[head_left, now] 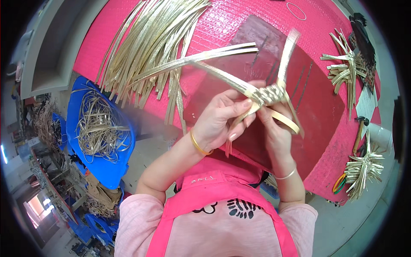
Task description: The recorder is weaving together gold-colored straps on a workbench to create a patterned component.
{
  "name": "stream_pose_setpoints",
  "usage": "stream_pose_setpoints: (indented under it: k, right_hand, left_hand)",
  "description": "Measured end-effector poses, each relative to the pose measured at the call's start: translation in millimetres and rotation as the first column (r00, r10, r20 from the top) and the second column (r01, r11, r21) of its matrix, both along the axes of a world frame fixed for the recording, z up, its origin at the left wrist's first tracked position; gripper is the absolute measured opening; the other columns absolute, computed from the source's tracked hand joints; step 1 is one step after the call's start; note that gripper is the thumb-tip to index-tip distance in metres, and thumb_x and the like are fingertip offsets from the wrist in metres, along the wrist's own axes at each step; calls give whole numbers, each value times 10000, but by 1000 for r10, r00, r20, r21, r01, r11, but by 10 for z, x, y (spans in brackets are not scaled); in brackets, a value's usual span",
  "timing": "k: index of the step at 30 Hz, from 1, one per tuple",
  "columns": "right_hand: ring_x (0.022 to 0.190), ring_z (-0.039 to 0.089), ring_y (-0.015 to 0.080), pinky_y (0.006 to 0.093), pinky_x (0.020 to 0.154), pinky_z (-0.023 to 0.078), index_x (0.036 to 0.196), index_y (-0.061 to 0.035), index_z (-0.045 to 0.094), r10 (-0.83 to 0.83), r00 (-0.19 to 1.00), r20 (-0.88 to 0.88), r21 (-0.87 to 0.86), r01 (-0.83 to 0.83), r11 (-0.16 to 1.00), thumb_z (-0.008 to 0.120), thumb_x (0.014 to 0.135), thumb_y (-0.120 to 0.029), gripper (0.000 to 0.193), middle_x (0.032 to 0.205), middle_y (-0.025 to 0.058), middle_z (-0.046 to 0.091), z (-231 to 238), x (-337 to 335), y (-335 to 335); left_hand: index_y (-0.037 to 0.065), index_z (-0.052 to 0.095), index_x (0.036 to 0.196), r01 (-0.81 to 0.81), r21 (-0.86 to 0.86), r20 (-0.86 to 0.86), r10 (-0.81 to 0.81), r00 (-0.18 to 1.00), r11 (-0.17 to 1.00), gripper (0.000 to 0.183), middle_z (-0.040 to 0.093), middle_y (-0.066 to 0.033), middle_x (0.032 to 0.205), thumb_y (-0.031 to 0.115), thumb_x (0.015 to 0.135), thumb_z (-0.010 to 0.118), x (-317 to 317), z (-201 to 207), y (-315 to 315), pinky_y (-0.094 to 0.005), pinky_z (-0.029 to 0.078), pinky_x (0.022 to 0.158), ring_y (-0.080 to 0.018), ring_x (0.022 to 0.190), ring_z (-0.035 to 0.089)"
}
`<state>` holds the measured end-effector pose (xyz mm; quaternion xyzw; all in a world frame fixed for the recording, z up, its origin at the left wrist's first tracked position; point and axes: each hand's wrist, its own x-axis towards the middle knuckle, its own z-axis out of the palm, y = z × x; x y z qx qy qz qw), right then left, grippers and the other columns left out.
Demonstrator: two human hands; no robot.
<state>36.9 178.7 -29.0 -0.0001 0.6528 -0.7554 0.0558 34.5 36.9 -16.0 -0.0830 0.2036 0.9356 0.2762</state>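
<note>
Between my hands is a small woven piece of gold strips [270, 95], held above a dark red mat [321, 115]. Its loose strip ends stick out to the upper left, straight up and downward. My left hand [227, 112] pinches the piece's left end between thumb and fingers. At its lower right side, my right hand [276, 128] grips it, with a looped strip [283, 121] bending past the thumb. The right fingers are partly hidden behind the weave. A large bundle of loose gold strips [145, 47] lies at the upper left, some reaching toward the mat.
A pink sheet [231, 17] covers the table. Woven gold pieces with loose ends [349, 64] lie along the right edge, another [364, 168] lower down near a hammer [358, 132]. Left of the table, a blue bin [124, 171] holds tangled strips. A rubber band [296, 11] lies at the back.
</note>
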Motion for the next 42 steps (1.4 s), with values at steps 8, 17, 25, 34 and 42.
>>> stream_pose_setpoints:
  k: [8,17,25,34,42]
  right_hand:
    - [751,517,68,198,652,415,885,6,532,-122,983,135,-381,165,910,584,748,-37,153,809,26,560,41,46,-140]
    - [703,503,60,171,638,393,827,2,509,33,993,-112,-43,-38,998,577,766,-66,113,772,15,546,135,67,-84]
    - [715,512,49,163,633,406,889,-13,518,7,977,211,-437,88,895,579,774,-92,153,800,13,544,144,63,-194]
    - [683,498,76,214,675,384,814,-27,496,77,992,97,-144,-62,988,597,758,-115,145,765,-1,534,104,36,-137]
    - [743,477,196,378,885,223,682,-70,524,128,846,-518,499,177,848,606,704,-116,97,704,30,502,174,-53,-113]
  left_hand:
    - [-22,504,1004,-446,-710,-502,52,863,545,273,568,-73,729,33,748,580,106,74,-70,-230,464,628,-143,683,573]
    - [-11,525,937,-165,-228,-52,157,986,960,166,564,-67,716,103,820,498,58,100,-72,-166,381,396,-67,466,482]
    - [41,478,997,-10,-260,-44,-1,999,965,192,525,-57,640,113,820,500,5,19,-38,-166,306,307,-74,340,393]
    - [-42,574,892,-356,-801,-493,-194,848,481,156,576,-74,821,47,764,554,148,230,-172,-229,425,671,-112,766,531]
    - [-19,574,905,-367,-579,-324,207,923,728,172,589,-60,832,69,758,581,175,76,-9,-231,448,653,-111,748,547]
